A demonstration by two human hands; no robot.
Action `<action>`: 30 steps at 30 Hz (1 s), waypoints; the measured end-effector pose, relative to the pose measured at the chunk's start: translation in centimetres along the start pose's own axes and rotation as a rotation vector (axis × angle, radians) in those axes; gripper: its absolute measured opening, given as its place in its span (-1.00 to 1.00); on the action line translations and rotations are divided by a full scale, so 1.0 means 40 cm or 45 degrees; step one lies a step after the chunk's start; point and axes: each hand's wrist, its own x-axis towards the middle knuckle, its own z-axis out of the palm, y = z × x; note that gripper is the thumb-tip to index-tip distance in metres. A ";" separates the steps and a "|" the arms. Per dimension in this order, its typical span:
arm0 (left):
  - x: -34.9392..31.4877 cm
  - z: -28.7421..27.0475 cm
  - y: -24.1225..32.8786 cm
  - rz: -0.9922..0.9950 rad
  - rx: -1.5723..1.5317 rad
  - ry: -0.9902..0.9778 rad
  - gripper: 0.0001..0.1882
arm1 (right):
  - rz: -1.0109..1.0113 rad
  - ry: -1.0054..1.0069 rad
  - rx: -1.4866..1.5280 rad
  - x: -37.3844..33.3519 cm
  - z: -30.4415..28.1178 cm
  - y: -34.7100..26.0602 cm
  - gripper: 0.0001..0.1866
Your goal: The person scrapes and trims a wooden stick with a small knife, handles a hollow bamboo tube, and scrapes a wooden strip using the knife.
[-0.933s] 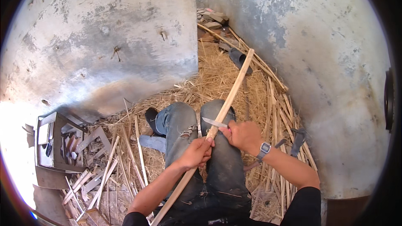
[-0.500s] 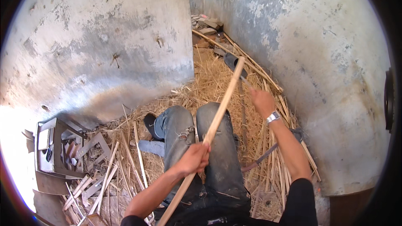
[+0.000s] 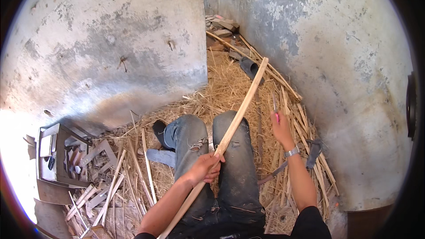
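Note:
My left hand (image 3: pixel 204 169) is closed around a long pale wooden strip (image 3: pixel 241 111), which slants across my thighs from my lap up past my knees. Its far end reaches near a dark slipper-like thing (image 3: pixel 249 68). Off to the strip's right, my right hand (image 3: pixel 281 129) grips a knife (image 3: pixel 275 105) with a thin blade pointing away from me; a bit of its pinkish handle shows. The blade is apart from the strip. My legs, in worn, torn jeans (image 3: pixel 189 144), lie under the strip.
Shavings (image 3: pixel 226 84) cover the floor. Several long strips (image 3: pixel 305 144) lie along the right wall (image 3: pixel 349 62). At the left stands a broken wooden frame (image 3: pixel 62 155) beside scattered scraps. A belt-like strap (image 3: pixel 274 174) lies right of my thigh; rubble (image 3: pixel 221 26) fills the far corner.
My right hand has drawn back toward me, bringing the knife away from the wooden strip's far end. The strip has tilted slightly to the right while my left hand keeps its hold.

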 end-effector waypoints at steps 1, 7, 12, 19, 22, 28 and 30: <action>0.005 0.002 0.010 0.023 -0.030 -0.031 -0.63 | -0.086 0.017 0.042 -0.017 0.004 -0.002 -0.52; 0.021 -0.007 0.022 0.002 -0.157 -0.109 -0.63 | -0.317 -0.252 -0.051 -0.120 -0.024 -0.221 -0.54; 0.023 -0.010 0.015 -0.009 -0.181 -0.131 -0.64 | -0.461 -0.422 -0.503 -0.150 0.016 -0.263 -0.52; 0.015 0.023 0.008 0.083 0.167 0.136 -0.65 | -0.531 -0.532 -0.508 -0.124 0.052 -0.254 -0.39; 0.011 0.022 0.009 0.098 0.244 0.179 -0.66 | -0.609 -0.515 -0.516 -0.103 0.065 -0.235 -0.36; 0.017 0.012 0.009 0.094 0.194 0.128 -0.66 | -0.628 -0.427 -0.522 -0.074 0.087 -0.200 -0.32; 0.017 0.003 0.010 0.074 0.154 0.097 -0.66 | -0.607 -0.407 -0.540 -0.070 0.091 -0.206 -0.32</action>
